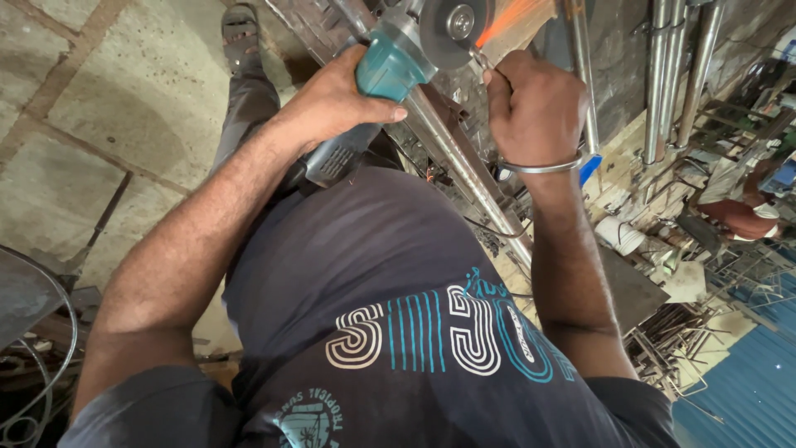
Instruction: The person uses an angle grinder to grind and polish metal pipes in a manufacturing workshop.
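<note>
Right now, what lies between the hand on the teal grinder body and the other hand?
In the head view, the grey grinding disc throwing orange sparks sits between the left hand and right hand.

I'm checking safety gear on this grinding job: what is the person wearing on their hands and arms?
No gloves: both the left hand and right hand are bare. A thin metal bangle circles the right wrist. The forearms are uncovered; short dark grey T-shirt sleeves end at the upper arms.
</note>
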